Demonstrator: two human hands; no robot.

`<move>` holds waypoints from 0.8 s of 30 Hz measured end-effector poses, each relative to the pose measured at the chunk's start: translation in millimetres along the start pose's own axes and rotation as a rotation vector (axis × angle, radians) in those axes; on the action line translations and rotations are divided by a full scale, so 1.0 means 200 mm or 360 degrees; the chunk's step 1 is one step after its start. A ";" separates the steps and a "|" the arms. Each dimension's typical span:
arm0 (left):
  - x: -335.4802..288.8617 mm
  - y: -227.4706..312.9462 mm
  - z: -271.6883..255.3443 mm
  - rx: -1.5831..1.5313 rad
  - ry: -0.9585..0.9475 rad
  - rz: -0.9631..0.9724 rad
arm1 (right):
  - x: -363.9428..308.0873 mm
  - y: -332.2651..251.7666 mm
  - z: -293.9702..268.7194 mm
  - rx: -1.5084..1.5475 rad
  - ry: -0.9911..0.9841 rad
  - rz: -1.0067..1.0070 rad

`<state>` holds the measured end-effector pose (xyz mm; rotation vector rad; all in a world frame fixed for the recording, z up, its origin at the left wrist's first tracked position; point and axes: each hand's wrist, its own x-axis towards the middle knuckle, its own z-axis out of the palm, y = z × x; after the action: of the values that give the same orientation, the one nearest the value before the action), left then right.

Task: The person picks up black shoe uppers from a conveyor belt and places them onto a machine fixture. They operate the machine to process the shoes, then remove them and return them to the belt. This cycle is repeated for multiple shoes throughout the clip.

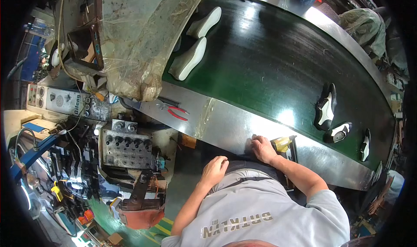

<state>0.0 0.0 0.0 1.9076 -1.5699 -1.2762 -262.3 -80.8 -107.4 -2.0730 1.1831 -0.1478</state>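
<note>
My left hand (214,170) is in front of my waist, just short of the metal ledge (230,123). Its fingers curl inward, and their inner side is hidden. Loosely closed, my right hand (263,150) rests on the ledge's near edge with nothing visible in it. Right beside it lies a yellow power tool (282,144), which looks like a staple gun, with a dark magazine. Red-handled pliers (177,113) lie on the ledge to the left, near a dark slim tool (168,101).
Beyond the ledge runs a dark green conveyor belt (260,73). Pale shoe lasts (191,59) stand on its left part; several black-and-white shoes (326,110) sit at right. A plastic-wrapped machine (134,34) overhangs the left, above a knobbed control block (128,145). Another person's clothing (362,27) shows across the belt.
</note>
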 end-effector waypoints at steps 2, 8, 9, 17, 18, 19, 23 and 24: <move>-0.01 0.00 0.00 0.0001 -0.0008 -0.0017 | 0.00 0.01 0.02 -0.0010 -0.0002 -0.0009; 0.00 -0.03 -0.01 0.0025 0.0002 0.0013 | 0.02 -0.01 0.05 0.0021 -0.0055 0.0000; 0.01 -0.03 -0.01 0.0013 0.0005 0.0018 | 0.03 -0.01 0.06 0.0024 -0.0046 -0.0025; 0.06 -0.03 -0.02 -0.0017 -0.0024 0.0002 | 0.11 -0.01 0.08 0.0039 -0.0250 0.0082; 0.07 -0.03 -0.03 -0.0017 -0.0025 0.0010 | 0.11 -0.01 0.08 0.0054 -0.0264 0.0090; 0.08 -0.04 -0.03 -0.0016 -0.0026 0.0018 | 0.12 -0.01 0.09 0.0101 -0.0237 0.0091; 0.13 -0.05 -0.03 -0.0018 -0.0051 0.0029 | 0.17 0.01 0.09 0.0239 -0.0211 0.0147; 0.15 -0.05 -0.04 -0.0010 -0.0065 0.0022 | 0.18 0.01 0.09 0.0261 -0.0228 0.0172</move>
<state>11.5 -25.8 -14.8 1.8752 -1.5943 -1.3204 -235.4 -100.3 -131.4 -1.8412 1.1528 -0.0430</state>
